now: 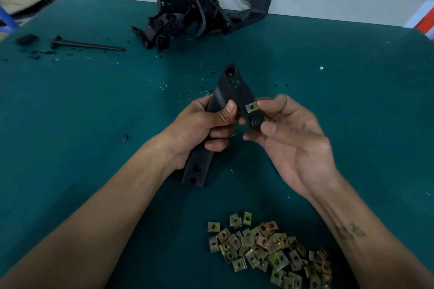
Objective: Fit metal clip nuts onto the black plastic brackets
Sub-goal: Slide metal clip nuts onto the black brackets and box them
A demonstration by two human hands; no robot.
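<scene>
The black bracket (225, 110) is standing over the green table (352, 77), its long axis running away from the person. The left hand (199, 134) is gripping and hiding its middle. The right hand (288, 134), palm up, is pinching the side tab beside the clip nut (251, 107).

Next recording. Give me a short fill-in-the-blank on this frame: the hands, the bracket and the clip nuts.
1. The left hand grips the black ____.
2. One clip nut sits on the bracket, touched by the ____ hand.
3. The loose clip nuts lie on the ____ table.

Missing words: bracket; right; green
</scene>
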